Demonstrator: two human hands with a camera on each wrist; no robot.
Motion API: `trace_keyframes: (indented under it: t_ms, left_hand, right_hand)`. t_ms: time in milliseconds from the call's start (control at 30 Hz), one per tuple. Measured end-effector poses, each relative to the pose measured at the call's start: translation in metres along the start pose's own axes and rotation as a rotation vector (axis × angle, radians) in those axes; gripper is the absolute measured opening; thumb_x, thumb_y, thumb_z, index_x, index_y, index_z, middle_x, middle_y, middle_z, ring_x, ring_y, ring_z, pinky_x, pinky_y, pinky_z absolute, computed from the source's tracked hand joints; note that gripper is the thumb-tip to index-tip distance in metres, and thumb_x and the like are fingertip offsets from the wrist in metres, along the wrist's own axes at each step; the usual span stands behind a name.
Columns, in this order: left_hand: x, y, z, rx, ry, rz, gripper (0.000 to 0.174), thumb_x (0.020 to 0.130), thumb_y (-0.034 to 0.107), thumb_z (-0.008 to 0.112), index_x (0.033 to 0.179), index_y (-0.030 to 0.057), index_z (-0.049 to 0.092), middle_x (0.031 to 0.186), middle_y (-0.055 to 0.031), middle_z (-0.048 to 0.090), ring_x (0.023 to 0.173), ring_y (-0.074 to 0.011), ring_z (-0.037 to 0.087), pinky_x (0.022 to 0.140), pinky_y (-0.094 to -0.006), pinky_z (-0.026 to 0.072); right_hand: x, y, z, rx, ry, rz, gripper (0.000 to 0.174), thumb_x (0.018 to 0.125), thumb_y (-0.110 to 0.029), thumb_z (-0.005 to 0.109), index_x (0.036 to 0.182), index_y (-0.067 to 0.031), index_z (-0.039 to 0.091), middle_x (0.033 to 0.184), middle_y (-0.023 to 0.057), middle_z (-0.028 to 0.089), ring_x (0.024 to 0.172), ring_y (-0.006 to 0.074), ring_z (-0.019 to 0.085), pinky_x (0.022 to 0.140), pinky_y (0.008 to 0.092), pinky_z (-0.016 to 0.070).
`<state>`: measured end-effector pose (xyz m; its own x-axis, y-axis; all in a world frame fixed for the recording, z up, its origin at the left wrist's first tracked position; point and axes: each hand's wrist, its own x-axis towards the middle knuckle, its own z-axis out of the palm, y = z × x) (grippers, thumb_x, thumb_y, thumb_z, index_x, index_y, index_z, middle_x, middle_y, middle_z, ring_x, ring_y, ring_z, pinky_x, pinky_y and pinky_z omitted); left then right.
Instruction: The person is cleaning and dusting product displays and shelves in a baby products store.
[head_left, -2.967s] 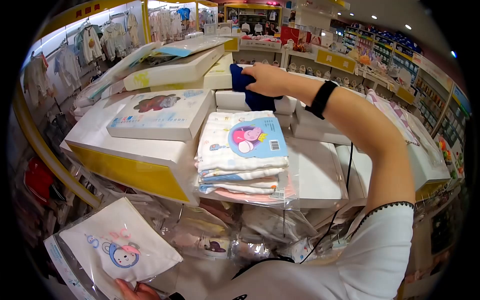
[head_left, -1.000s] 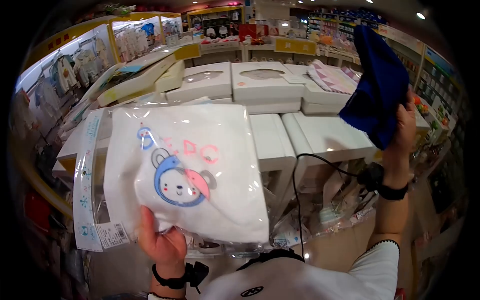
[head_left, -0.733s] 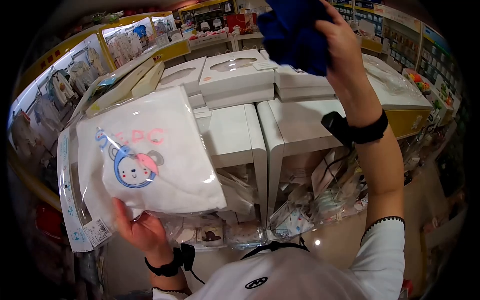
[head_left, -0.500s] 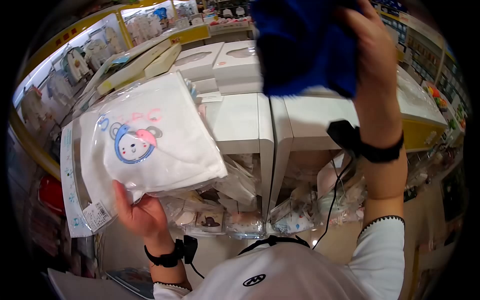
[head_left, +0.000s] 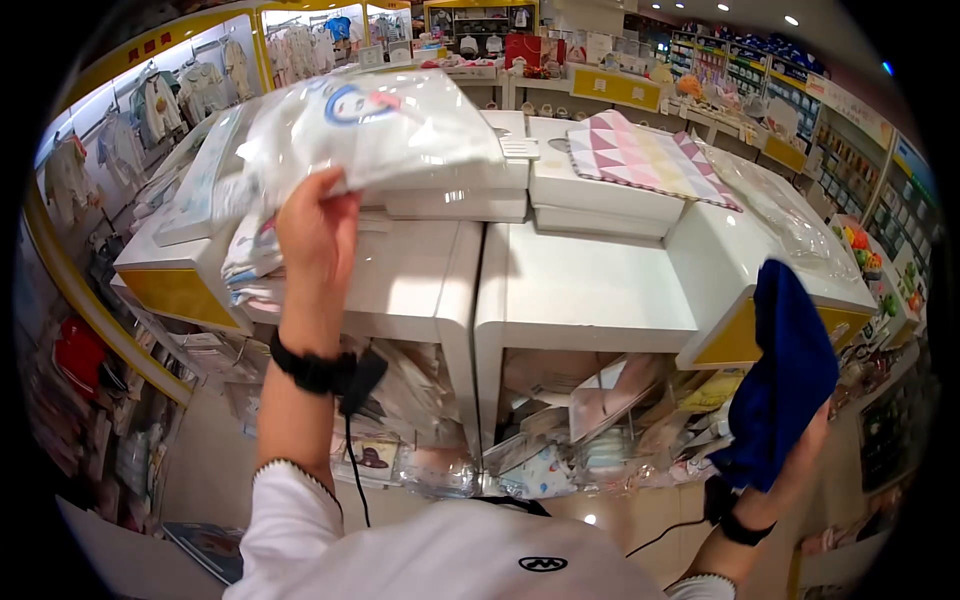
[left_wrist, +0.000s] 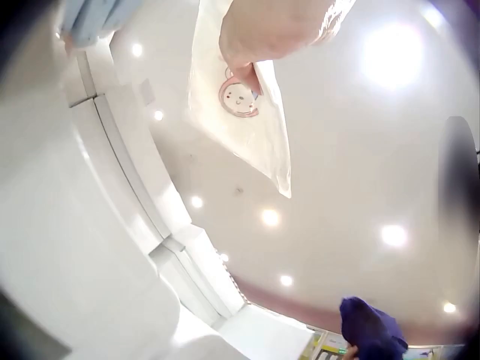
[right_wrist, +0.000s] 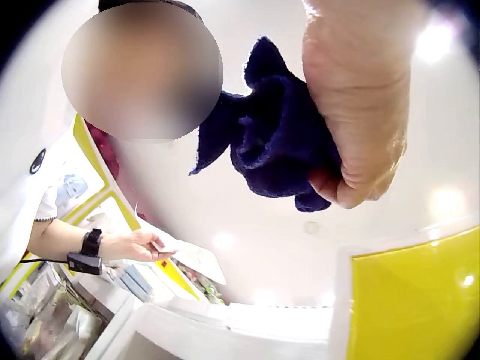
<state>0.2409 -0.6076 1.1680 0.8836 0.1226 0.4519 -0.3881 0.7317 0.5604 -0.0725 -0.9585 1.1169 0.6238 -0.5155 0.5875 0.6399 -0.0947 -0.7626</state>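
Note:
In the head view my left hand (head_left: 320, 225) pinches the near edge of a clear-bagged white cloth (head_left: 400, 140) printed with a bear face, held over the white boxes at the left. The left wrist view shows the thumb on the bag beside the bear print (left_wrist: 238, 99). Low at the right, my right hand (head_left: 800, 455) grips a crumpled dark blue cloth (head_left: 785, 375), which stands up above the fingers. Up close in the right wrist view, the blue cloth (right_wrist: 274, 139) bunches against the curled fingers. A stack of folded printed cloths (head_left: 250, 262) lies partly behind my left forearm.
White display stands (head_left: 590, 285) run across the front, with bagged goods (head_left: 560, 430) hanging beneath. White boxes (head_left: 600, 185) sit on top, one bearing a triangle-patterned cloth (head_left: 645, 155). Clothes racks (head_left: 200, 95) line the left, and a black cable (head_left: 355, 470) hangs from my left wrist.
Three seconds ago my right hand was on the blue cloth atop the boxes; it lifted it, then lowered it to the lower right. My left hand has raised the bagged cloth forward over the boxes.

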Motion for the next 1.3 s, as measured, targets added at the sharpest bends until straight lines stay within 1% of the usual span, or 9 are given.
trace_keyframes:
  t_ms: [200,267,533,667,767,867,900,1067,1300]
  left_hand:
    - [0.086,-0.024,0.019,-0.045,-0.085,-0.377,0.034,0.085,0.012,0.050,0.107,-0.0104,0.039,0.108,-0.0232,0.046,0.101,-0.0327,0.048,0.092,-0.0411,0.0429]
    - [0.100,-0.036,0.006,0.029,0.030,-0.433,0.039,0.087,0.014,0.049,0.110,-0.0136,0.035,0.109,-0.0260,0.043,0.106,-0.0352,0.043,0.094,-0.0397,0.0431]
    - [0.108,-0.033,-0.020,0.092,0.060,-0.361,0.034,0.088,0.012,0.046,0.109,-0.0134,0.036,0.108,-0.0227,0.047,0.102,-0.0338,0.048,0.091,-0.0365,0.0441]
    - [0.053,-0.017,0.012,0.385,0.498,-0.161,0.044,0.086,0.018,0.051,0.124,0.0003,0.035,0.119,-0.0156,0.045,0.115,-0.0246,0.040,0.101,-0.0345,0.0280]
    - [-0.011,-0.028,0.051,0.681,0.105,0.164,0.048,0.084,0.015,0.055,0.126,0.0038,0.035,0.125,-0.0136,0.039,0.113,-0.0215,0.040,0.099,-0.0321,0.0284]
    - [-0.047,-0.056,0.102,1.052,-0.553,0.234,0.030,0.081,0.016,0.058,0.108,0.0059,0.054,0.105,-0.0053,0.055,0.105,-0.0175,0.047,0.092,-0.0315,0.0335]
    - [-0.052,-0.070,0.118,1.143,-0.738,0.382,0.030,0.082,0.021,0.057,0.109,0.0077,0.054,0.111,-0.0026,0.054,0.106,-0.0151,0.046,0.091,-0.0274,0.0312]
    - [-0.062,-0.154,0.152,1.330,-0.768,0.591,0.032,0.078,0.018,0.059,0.109,0.0133,0.056,0.108,-0.0051,0.056,0.110,-0.0227,0.043,0.093,-0.0410,0.0272]
    - [-0.039,-0.154,0.160,1.763,-0.745,0.624,0.017,0.075,0.016,0.060,0.092,0.0149,0.062,0.091,-0.0010,0.057,0.097,-0.0236,0.046,0.080,-0.0429,0.0303]
  right_hand:
    - [-0.025,0.018,-0.038,0.071,0.239,0.146,0.043,0.079,-0.006,0.048,0.120,0.0049,0.042,0.113,0.0146,0.052,0.094,0.0196,0.056,0.083,0.0283,0.0454]
    - [-0.033,0.026,-0.048,0.149,0.284,0.184,0.044,0.077,-0.002,0.049,0.119,0.0043,0.042,0.111,0.0151,0.053,0.094,0.0191,0.056,0.084,0.0282,0.0455]
    - [-0.029,0.031,-0.048,0.174,0.326,0.182,0.039,0.075,-0.001,0.051,0.114,0.0020,0.045,0.104,0.0139,0.056,0.089,0.0202,0.058,0.079,0.0291,0.0483]
    - [-0.030,0.039,-0.045,0.171,0.349,0.148,0.038,0.076,-0.006,0.051,0.113,0.0027,0.046,0.101,0.0116,0.057,0.084,0.0164,0.058,0.075,0.0252,0.0472]
    - [-0.028,0.037,-0.039,0.185,0.337,0.126,0.039,0.076,-0.007,0.052,0.113,0.0030,0.046,0.103,0.0122,0.057,0.087,0.0179,0.058,0.077,0.0262,0.0469]
    - [-0.031,0.037,-0.047,0.283,0.301,0.173,0.037,0.074,0.000,0.052,0.111,0.0009,0.047,0.106,0.0156,0.056,0.091,0.0226,0.058,0.080,0.0324,0.0482]
    - [-0.031,0.040,-0.051,0.336,0.289,0.188,0.037,0.073,0.004,0.052,0.109,-0.0001,0.047,0.107,0.0172,0.055,0.093,0.0246,0.058,0.081,0.0352,0.0489]
    - [-0.052,0.046,-0.048,0.319,0.285,0.298,0.041,0.073,0.000,0.054,0.113,-0.0004,0.046,0.108,0.0163,0.054,0.093,0.0232,0.057,0.083,0.0334,0.0469]
    - [-0.101,0.051,-0.069,0.329,0.167,0.478,0.048,0.070,-0.008,0.057,0.115,0.0030,0.044,0.109,0.0152,0.053,0.098,0.0230,0.054,0.088,0.0325,0.0428]
